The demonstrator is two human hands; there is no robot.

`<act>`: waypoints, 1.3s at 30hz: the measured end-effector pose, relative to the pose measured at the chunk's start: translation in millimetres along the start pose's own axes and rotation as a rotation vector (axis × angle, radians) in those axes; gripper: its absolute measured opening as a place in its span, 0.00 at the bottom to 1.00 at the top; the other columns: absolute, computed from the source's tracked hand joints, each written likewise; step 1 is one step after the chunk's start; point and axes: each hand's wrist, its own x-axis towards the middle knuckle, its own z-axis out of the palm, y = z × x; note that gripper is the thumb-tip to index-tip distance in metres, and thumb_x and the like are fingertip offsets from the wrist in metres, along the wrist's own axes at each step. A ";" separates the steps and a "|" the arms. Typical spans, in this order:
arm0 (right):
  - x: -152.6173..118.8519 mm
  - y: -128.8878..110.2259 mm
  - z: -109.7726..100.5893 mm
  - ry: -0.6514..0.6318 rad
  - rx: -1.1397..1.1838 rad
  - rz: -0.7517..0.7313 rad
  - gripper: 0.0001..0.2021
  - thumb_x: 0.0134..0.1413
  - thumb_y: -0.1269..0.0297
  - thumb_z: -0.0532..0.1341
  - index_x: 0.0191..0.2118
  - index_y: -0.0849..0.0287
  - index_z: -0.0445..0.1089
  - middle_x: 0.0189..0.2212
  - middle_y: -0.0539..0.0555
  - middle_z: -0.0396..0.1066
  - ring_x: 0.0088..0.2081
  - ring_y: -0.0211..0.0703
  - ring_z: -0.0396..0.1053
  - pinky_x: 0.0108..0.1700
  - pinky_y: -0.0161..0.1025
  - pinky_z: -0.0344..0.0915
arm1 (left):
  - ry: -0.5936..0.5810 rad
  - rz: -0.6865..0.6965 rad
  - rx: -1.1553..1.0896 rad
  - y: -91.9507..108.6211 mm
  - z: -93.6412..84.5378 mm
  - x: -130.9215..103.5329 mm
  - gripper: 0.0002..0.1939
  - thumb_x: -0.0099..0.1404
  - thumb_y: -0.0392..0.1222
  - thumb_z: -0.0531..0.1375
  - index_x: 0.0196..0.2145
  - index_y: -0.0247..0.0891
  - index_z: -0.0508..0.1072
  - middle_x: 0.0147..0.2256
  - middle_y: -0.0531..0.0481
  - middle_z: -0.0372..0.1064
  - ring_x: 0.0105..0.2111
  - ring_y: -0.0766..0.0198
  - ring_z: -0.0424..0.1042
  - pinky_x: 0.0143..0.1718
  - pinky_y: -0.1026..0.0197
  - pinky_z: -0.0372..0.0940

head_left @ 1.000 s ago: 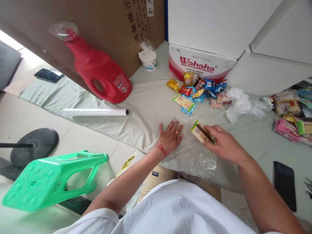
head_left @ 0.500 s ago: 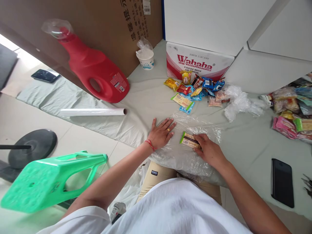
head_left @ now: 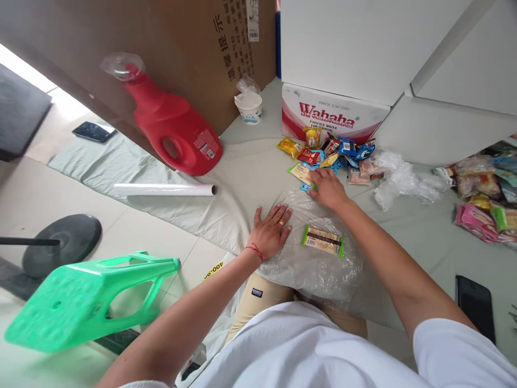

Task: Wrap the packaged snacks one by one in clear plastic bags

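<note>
My left hand [head_left: 270,231] lies flat with fingers spread on a sheet of clear plastic film [head_left: 337,275]. Just right of it, a wrapped biscuit bar [head_left: 323,241] with green ends and a dark stripe rests on the film, label and barcode up. Farther off, my right hand [head_left: 329,188] has its fingers curled over the right end of a second pale, green-ended biscuit pack [head_left: 301,173]. That pack lies at the front of a pile of small snack packets [head_left: 329,148]; its right end is partly hidden by the fingers.
A Wahaha carton [head_left: 329,112] stands behind the pile. Crumpled clear plastic [head_left: 398,178] and more snacks [head_left: 479,221] lie to the right, near a black phone [head_left: 474,304]. Leftward are a white roll [head_left: 165,189], red jug [head_left: 175,126], paper cup [head_left: 249,109] and green stool [head_left: 60,307].
My right hand has let go of the striped biscuit bar, leaving it on the film, and moved up to the similar pack at the pile. The left hand stays flat.
</note>
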 end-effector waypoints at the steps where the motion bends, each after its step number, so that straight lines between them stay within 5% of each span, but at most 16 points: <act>1: 8.4 0.0 3.1 -0.023 -0.006 0.012 0.31 0.64 0.58 0.61 0.68 0.65 0.62 0.67 0.65 0.61 0.64 0.63 0.58 0.63 0.50 0.59 | 0.001 0.001 -0.007 -0.1 0.1 0.3 0.29 0.79 0.53 0.43 0.73 0.46 0.58 0.73 0.45 0.52 0.73 0.49 0.54 0.72 0.26 0.35; 4: 15.8 3.3 4.9 -0.029 -0.020 0.058 0.24 0.67 0.59 0.56 0.64 0.64 0.68 0.61 0.67 0.68 0.58 0.62 0.65 0.58 0.49 0.63 | 0.010 0.005 -0.027 -0.4 1.0 0.6 0.29 0.79 0.53 0.43 0.73 0.46 0.58 0.73 0.45 0.52 0.73 0.50 0.54 0.72 0.26 0.34; 8: -8.7 23.8 -7.4 0.069 0.157 0.226 0.23 0.71 0.57 0.48 0.59 0.62 0.72 0.49 0.65 0.76 0.50 0.59 0.72 0.54 0.48 0.65 | 0.020 -0.001 -0.034 -1.7 2.5 0.0 0.29 0.79 0.53 0.44 0.73 0.48 0.58 0.73 0.45 0.53 0.73 0.49 0.54 0.73 0.28 0.33; 12: -70.2 47.9 -11.9 0.159 0.730 0.469 0.27 0.66 0.40 0.52 0.51 0.58 0.73 0.36 0.58 0.76 0.38 0.51 0.74 0.41 0.44 0.71 | 0.011 -0.004 -0.034 -2.1 2.4 -0.1 0.29 0.79 0.53 0.44 0.73 0.48 0.58 0.73 0.45 0.52 0.73 0.49 0.54 0.73 0.28 0.32; 17: -157.4 39.0 9.9 -0.032 1.190 0.494 0.28 0.57 0.33 0.60 0.45 0.56 0.74 0.34 0.56 0.75 0.34 0.47 0.72 0.36 0.41 0.71 | -0.005 -0.003 -0.018 -0.9 -0.1 0.2 0.29 0.79 0.53 0.43 0.73 0.47 0.57 0.73 0.46 0.51 0.73 0.49 0.53 0.72 0.27 0.32; 20: -183.2 23.1 23.8 -0.084 0.977 0.391 0.27 0.63 0.38 0.55 0.49 0.56 0.75 0.41 0.60 0.77 0.41 0.53 0.74 0.45 0.48 0.73 | -0.011 -0.009 0.001 0.3 -1.5 0.3 0.29 0.79 0.52 0.43 0.73 0.48 0.56 0.73 0.45 0.52 0.73 0.48 0.54 0.72 0.28 0.33; 25: -188.7 5.1 28.2 0.152 0.320 0.098 0.27 0.65 0.48 0.59 0.63 0.59 0.70 0.61 0.67 0.66 0.63 0.65 0.59 0.66 0.62 0.57 | -0.017 -0.009 0.037 2.1 -2.4 0.5 0.30 0.79 0.52 0.43 0.74 0.48 0.56 0.73 0.44 0.51 0.73 0.49 0.53 0.72 0.28 0.35; 29: -183.7 -9.0 29.6 0.025 0.198 -0.132 0.35 0.58 0.54 0.68 0.68 0.56 0.64 0.65 0.63 0.64 0.68 0.67 0.53 0.69 0.63 0.52 | -0.023 -0.013 0.050 3.2 -3.0 0.8 0.30 0.79 0.52 0.43 0.74 0.48 0.56 0.73 0.44 0.51 0.73 0.49 0.53 0.72 0.28 0.35; 35: -174.4 -12.2 33.3 -0.018 0.229 -0.121 0.25 0.65 0.59 0.61 0.65 0.58 0.67 0.61 0.64 0.68 0.64 0.64 0.59 0.64 0.59 0.60 | -0.020 -0.012 0.049 2.7 -2.4 0.9 0.30 0.79 0.52 0.43 0.74 0.47 0.56 0.73 0.44 0.51 0.73 0.50 0.53 0.72 0.29 0.35; 39: -171.3 -12.8 31.4 0.080 0.194 -0.082 0.26 0.68 0.57 0.57 0.67 0.60 0.65 0.66 0.65 0.63 0.66 0.64 0.56 0.67 0.60 0.55 | -0.013 -0.012 0.050 1.8 -1.4 0.7 0.30 0.79 0.52 0.43 0.74 0.48 0.55 0.73 0.45 0.51 0.73 0.50 0.53 0.72 0.28 0.36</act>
